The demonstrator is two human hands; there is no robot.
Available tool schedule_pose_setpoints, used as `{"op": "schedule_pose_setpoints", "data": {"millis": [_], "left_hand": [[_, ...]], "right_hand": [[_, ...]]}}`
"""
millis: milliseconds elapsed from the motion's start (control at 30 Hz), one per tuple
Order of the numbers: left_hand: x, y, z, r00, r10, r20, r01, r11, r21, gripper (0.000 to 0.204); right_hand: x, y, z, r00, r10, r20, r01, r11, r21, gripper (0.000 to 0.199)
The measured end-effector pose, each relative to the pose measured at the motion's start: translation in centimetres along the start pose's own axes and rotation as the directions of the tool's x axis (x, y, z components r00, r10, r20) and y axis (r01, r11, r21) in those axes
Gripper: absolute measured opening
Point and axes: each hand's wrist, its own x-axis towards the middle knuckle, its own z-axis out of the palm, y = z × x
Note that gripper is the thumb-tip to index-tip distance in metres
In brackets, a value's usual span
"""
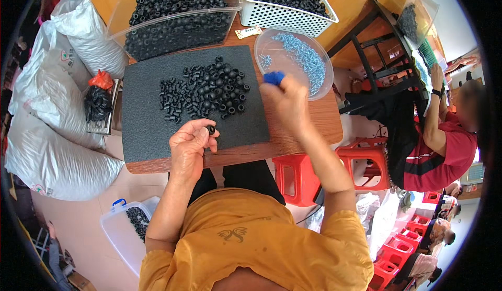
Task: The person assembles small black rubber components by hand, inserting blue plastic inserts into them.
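Observation:
Between the thumb and fingers of my left hand [191,142] is a small black round part [210,129] with a hole in its end, held just over the near edge of a dark grey mat [141,118]. My right hand [289,100] is slightly blurred and curled round a blue object [273,78], whose kind I cannot make out. It is in the air between the mat and a round clear tub [260,48] of small blue-silver pieces [308,61]. On the mat lie loose black bead-like parts [225,87] and, to their left, smaller black ribbed pieces [175,95].
Behind the mat stand a clear bin [180,15] and a white perforated basket [285,19], both full of black parts. White sacks [63,144] are piled at left. Red stools [298,178] stand at right, near a seated person [439,150]. A plastic box [117,228] sits on the floor.

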Motion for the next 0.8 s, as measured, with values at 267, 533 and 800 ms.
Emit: {"op": "schedule_pose_setpoints", "data": {"millis": [267, 533, 800], "left_hand": [[0.7, -0.1, -0.2, 0.999, -0.002, 0.039, 0.002, 1.000, -0.011, 0.015], [0.5, -0.2, -0.2, 1.000, 0.001, 0.023, -0.001, 1.000, 0.029, 0.017], [0.3, -0.1, -0.1, 1.000, -0.010, 0.018, 0.009, 0.999, 0.036, 0.016]], "right_hand": [[4.6, 7.5, -0.1, 0.990, 0.037, 0.138, 0.006, 0.955, -0.296, 0.016], [5.5, 8.5, 0.6, 0.949, -0.117, 0.292, 0.241, 0.867, -0.435, 0.025], [5.6, 8.9, 0.7, 0.940, -0.176, 0.291, 0.288, 0.866, -0.408, 0.020]]}}
